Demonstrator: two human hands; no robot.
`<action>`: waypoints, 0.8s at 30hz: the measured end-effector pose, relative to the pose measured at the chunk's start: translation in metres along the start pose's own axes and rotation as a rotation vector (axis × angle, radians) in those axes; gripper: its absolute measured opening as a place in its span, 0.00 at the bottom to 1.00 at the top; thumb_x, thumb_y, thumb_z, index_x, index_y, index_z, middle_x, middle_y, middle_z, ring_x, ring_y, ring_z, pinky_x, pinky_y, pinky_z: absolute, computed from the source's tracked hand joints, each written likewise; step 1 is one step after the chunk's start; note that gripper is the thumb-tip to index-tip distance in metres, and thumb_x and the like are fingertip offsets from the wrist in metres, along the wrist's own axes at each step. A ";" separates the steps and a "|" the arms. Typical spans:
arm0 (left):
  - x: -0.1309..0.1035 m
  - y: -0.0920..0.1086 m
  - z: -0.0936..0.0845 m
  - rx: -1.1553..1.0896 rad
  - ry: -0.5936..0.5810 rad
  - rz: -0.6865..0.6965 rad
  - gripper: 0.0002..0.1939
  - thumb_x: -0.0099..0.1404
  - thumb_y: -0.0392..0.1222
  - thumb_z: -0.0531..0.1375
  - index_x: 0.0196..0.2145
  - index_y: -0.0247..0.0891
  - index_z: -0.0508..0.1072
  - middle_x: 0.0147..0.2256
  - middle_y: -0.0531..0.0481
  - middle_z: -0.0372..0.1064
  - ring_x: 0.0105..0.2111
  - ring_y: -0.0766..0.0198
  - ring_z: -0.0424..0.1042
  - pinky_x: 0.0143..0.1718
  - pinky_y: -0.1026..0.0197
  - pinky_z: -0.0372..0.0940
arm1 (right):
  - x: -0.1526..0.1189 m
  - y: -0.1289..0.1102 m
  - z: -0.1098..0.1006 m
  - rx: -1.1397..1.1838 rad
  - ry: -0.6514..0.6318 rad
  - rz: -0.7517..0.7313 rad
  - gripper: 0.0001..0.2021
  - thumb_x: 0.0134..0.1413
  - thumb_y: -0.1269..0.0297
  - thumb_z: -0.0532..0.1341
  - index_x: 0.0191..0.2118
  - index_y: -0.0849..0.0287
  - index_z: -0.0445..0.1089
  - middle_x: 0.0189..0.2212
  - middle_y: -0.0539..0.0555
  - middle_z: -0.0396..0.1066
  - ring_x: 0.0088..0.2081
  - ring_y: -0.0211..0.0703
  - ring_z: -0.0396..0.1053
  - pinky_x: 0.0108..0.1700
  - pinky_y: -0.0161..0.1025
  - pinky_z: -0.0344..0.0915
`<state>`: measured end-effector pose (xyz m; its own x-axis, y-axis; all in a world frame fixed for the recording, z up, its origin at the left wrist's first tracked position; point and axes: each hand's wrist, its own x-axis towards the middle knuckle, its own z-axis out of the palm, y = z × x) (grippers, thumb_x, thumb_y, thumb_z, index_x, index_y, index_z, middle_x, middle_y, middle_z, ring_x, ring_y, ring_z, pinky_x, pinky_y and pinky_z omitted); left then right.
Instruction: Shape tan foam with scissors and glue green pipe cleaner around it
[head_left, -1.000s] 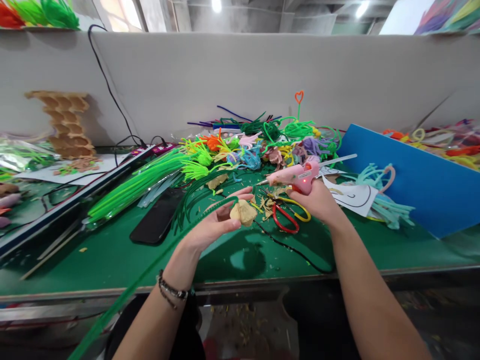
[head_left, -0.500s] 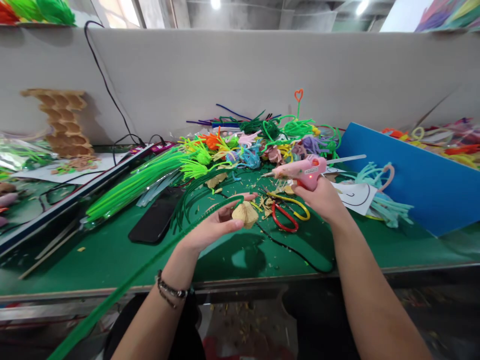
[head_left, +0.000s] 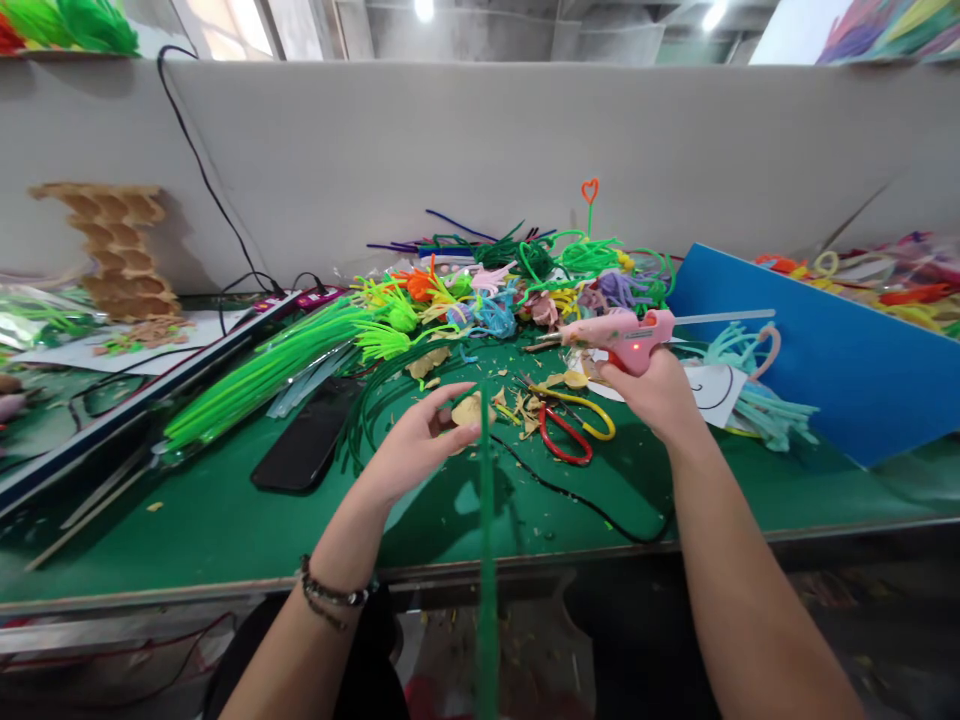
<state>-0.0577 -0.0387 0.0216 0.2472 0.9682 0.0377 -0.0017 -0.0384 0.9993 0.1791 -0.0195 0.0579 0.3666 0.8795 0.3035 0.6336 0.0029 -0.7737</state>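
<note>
Gripping a rounded tan piece (head_left: 466, 411) and smooth glue gun (head_left: 616, 332), hands (head_left: 411, 450) curl.

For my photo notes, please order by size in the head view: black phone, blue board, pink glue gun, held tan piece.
Blue board
Black phone, pink glue gun: too alike to rank
Held tan piece

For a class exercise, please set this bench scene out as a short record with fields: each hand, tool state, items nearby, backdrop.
Left hand: holds a tan piece
Right hand: grips a pink glue gun
Glue gun state: red light on; nozzle apart from the tan piece
Green strip: hangs beside the left hand; lower end blurred
Between hands: scissors with red and yellow handles
Beyond left hand: black phone
Right side: blue board, tilted
Surface: green tabletop
</note>
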 end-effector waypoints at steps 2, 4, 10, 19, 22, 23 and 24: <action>-0.001 0.000 0.000 -0.096 -0.051 0.070 0.26 0.45 0.46 0.67 0.43 0.35 0.71 0.37 0.45 0.73 0.36 0.61 0.71 0.34 0.65 0.64 | -0.004 -0.006 -0.001 -0.003 -0.033 -0.028 0.11 0.32 0.61 0.61 0.26 0.59 0.64 0.21 0.50 0.64 0.26 0.42 0.63 0.26 0.39 0.59; -0.001 -0.001 0.001 -0.201 -0.090 0.130 0.26 0.43 0.49 0.67 0.40 0.35 0.72 0.39 0.45 0.73 0.38 0.60 0.71 0.35 0.65 0.64 | -0.009 -0.012 -0.003 -0.014 -0.053 -0.064 0.13 0.31 0.60 0.62 0.28 0.60 0.65 0.22 0.51 0.65 0.26 0.43 0.64 0.26 0.39 0.60; -0.001 -0.003 0.003 -0.346 -0.088 0.156 0.26 0.43 0.45 0.69 0.41 0.37 0.71 0.45 0.43 0.70 0.41 0.58 0.71 0.37 0.65 0.65 | -0.022 -0.023 -0.011 -0.151 -0.004 -0.215 0.18 0.30 0.56 0.65 0.31 0.59 0.65 0.19 0.50 0.64 0.22 0.42 0.62 0.23 0.40 0.59; -0.001 0.000 0.007 -0.358 -0.031 0.097 0.27 0.42 0.42 0.70 0.41 0.35 0.70 0.48 0.42 0.68 0.43 0.56 0.70 0.36 0.64 0.66 | -0.029 -0.027 -0.013 -0.259 0.029 -0.454 0.07 0.36 0.67 0.59 0.28 0.57 0.64 0.24 0.52 0.65 0.27 0.45 0.65 0.25 0.39 0.60; -0.002 0.002 0.008 -0.342 -0.047 0.086 0.27 0.41 0.43 0.70 0.41 0.35 0.70 0.48 0.42 0.68 0.44 0.56 0.70 0.37 0.65 0.65 | -0.030 -0.027 -0.009 -0.246 0.011 -0.466 0.08 0.35 0.68 0.59 0.28 0.57 0.64 0.26 0.53 0.66 0.29 0.46 0.66 0.26 0.39 0.60; -0.002 0.002 0.008 -0.335 -0.059 0.095 0.27 0.42 0.43 0.69 0.41 0.35 0.70 0.47 0.43 0.69 0.44 0.56 0.70 0.38 0.64 0.65 | -0.030 -0.028 -0.008 -0.238 0.005 -0.464 0.08 0.35 0.68 0.58 0.28 0.57 0.64 0.26 0.52 0.66 0.29 0.45 0.66 0.25 0.39 0.60; -0.002 0.003 0.008 -0.329 -0.073 0.108 0.26 0.42 0.44 0.69 0.41 0.36 0.71 0.46 0.43 0.70 0.44 0.56 0.70 0.39 0.64 0.65 | -0.030 -0.028 -0.008 -0.228 -0.001 -0.459 0.08 0.35 0.69 0.58 0.28 0.57 0.64 0.25 0.52 0.66 0.28 0.45 0.66 0.25 0.38 0.59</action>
<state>-0.0503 -0.0432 0.0241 0.2973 0.9422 0.1544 -0.3407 -0.0464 0.9390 0.1552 -0.0500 0.0748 0.0154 0.8125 0.5827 0.8619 0.2846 -0.4197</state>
